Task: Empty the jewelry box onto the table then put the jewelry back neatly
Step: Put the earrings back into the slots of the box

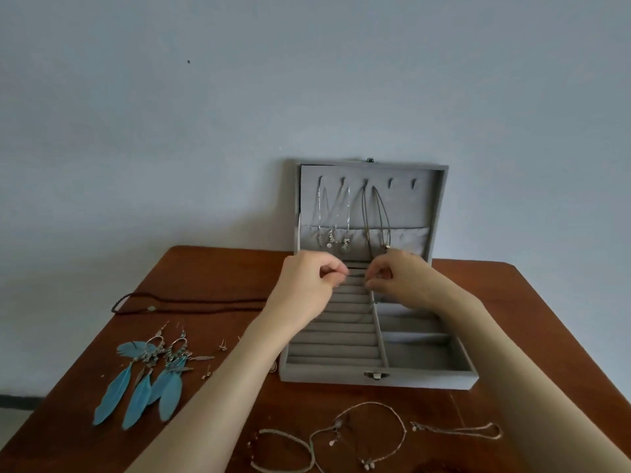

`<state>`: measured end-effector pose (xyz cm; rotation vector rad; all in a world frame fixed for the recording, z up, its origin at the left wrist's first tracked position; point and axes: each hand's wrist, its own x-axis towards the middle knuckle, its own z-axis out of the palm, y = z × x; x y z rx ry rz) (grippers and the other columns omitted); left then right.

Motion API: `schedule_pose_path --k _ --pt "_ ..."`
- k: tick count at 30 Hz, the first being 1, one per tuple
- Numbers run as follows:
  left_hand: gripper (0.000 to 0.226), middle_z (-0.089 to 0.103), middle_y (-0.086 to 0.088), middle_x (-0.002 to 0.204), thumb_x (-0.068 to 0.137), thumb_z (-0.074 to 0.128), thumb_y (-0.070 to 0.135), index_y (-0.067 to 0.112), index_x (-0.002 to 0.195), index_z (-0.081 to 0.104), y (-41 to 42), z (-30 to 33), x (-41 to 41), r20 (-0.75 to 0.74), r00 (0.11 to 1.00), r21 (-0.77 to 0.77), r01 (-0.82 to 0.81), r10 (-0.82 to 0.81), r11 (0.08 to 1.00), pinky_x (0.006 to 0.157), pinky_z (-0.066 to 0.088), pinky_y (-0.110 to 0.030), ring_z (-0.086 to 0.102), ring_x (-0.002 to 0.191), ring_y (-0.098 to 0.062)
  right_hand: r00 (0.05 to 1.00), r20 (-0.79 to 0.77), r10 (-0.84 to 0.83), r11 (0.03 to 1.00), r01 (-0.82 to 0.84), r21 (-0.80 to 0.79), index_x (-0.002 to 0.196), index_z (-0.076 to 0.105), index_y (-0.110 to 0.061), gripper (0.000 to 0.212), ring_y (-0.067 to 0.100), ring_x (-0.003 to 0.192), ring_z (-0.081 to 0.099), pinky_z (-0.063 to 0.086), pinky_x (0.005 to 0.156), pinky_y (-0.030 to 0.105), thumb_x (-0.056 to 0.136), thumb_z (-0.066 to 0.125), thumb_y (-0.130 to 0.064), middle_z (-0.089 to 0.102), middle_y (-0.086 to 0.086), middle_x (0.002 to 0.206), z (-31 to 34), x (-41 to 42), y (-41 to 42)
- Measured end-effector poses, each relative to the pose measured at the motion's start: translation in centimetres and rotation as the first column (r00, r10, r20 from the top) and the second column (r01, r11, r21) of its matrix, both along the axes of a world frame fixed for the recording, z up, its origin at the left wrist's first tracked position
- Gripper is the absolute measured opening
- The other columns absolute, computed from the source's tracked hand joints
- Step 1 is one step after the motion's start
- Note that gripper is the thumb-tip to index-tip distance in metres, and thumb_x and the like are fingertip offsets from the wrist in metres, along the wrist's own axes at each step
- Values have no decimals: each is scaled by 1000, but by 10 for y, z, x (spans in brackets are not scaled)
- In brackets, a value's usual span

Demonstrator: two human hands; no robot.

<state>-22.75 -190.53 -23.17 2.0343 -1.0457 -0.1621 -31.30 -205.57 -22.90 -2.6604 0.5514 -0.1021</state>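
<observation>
Both hands are raised over the far end of the open box [375, 373], close together but not touching. The left hand [309, 281] has its fingers curled, thumb and forefinger pinching one end of a thin dark cord [356, 275]. The right hand [397, 276] is curled the same way and pinches the other end, so the short stretch of cord runs between the two hands above the ring rolls [341, 332]. What the cord belongs to cannot be told.

The box is grey and velvet-lined and stands on the desk [218, 268] with its lid [433, 206] upright against the wall [239, 97]. Inside the lid, silver chains [336, 213] and a brown cord necklace [375, 216] hang from hooks, their pendants lying against the pocket at the bottom of the lid. The base has ring rolls on the left and open compartments [420, 353] on the right. A small clasp [375, 374] sits on the front wall.

To the left of the box lies a dark braided necklace [177, 300], partly hidden by the left arm. Nearer, a pair of blue feather earrings [150, 380] lies flat, with small studs [222, 346] just beside them. Along the near edge of the desk lie pale bracelets [283, 448], a thin chain with pendants [368, 435], and another chain [457, 430] to the right.
</observation>
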Motion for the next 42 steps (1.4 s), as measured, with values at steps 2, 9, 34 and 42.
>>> schedule_pose_path --k 2,9,34,42 --pt "15 71 -2 96 86 63 14 17 97 73 -13 0 2 -86 996 52 -24 28 998 69 42 -9 59 80 -6 999 -43 30 999 -30 -13 97 68 -18 13 9 81 52 38 74 22 88 60 -23 56 -7 86 1 3 -3" --pt "17 67 -3 81 85 61 6 13 93 74 -37 -2 5 -153 982 195 -79 109 978 64 43 -16 63 85 -16 984 -154 89 993 -100 -67 94 69 -17 12 16 93 57 44 85 29 87 60 -23 66 2 101 11 17 -11" --pt "24 66 -10 102 82 55 4 16 92 73 -44 2 1 45 998 341 -51 38 939 74 49 -30 61 95 -28 998 -46 -37 994 32 -105 94 69 -14 15 26 97 59 50 83 36 86 58 -18 66 10 103 2 17 2" --pt "18 63 -14 105 84 56 7 7 98 68 -48 -4 0 203 979 372 -100 24 923 80 53 -37 61 95 -32 993 57 -103 992 106 -64 102 66 -15 20 27 99 59 43 71 30 88 53 -14 65 9 106 -6 6 7"
